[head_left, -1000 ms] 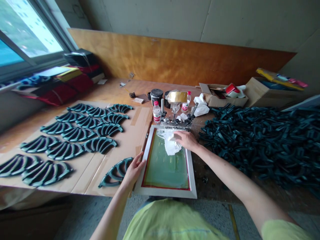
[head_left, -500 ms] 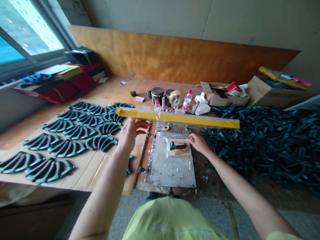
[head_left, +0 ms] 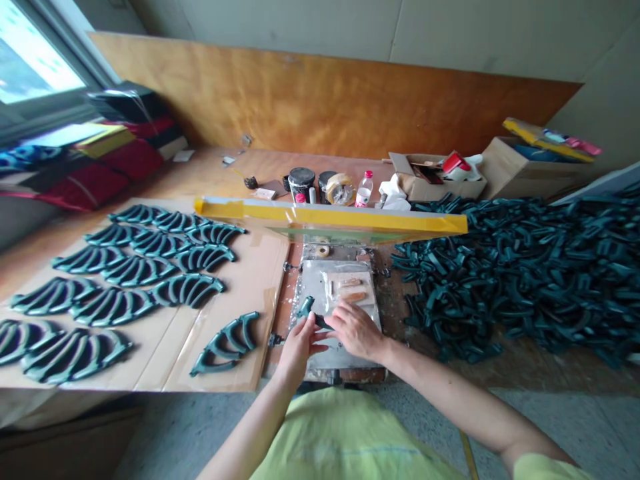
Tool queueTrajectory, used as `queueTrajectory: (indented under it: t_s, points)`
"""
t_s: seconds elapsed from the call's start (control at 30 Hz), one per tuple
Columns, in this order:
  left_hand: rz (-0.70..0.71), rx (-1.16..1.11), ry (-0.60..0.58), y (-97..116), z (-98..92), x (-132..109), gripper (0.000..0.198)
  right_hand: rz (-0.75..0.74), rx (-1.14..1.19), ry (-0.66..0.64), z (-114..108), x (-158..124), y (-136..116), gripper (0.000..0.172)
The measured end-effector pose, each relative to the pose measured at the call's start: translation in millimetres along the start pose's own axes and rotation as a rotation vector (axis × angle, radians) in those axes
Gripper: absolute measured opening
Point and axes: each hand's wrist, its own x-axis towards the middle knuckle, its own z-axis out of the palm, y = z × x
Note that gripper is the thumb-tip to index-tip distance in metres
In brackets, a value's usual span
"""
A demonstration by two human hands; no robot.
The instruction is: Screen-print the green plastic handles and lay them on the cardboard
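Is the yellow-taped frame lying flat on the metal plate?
No, the yellow-taped frame is raised, leaving most of the metal plate in open view.

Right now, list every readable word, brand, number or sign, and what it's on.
No text is legible.
Plastic bottle with red cap: red-and-white label, too small and blurred to read.
Metal base plate: small dark marks near its front; can't tell if they're characters.
Black tub: pale marks, no readable lettering.
Held dark green part: nothing readable.
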Motion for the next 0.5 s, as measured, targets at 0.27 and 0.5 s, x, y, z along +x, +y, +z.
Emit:
queueTrajectory:
  t_s: [0.27, 0.5]
  points:
    - [0.154, -0.083, 0.636, -42.8, -96.3, -15.1, 0.053, 0.231, -0.047, -0.154, 5.6, -106.7, 137.5, 0.04]
    - [0.047, -0.108, 0.996, -89.7, -176.4, -22.2, 0.05, 0.382, -0.043, -0.132, 31.1, -197.2, 231.8, 0.04]
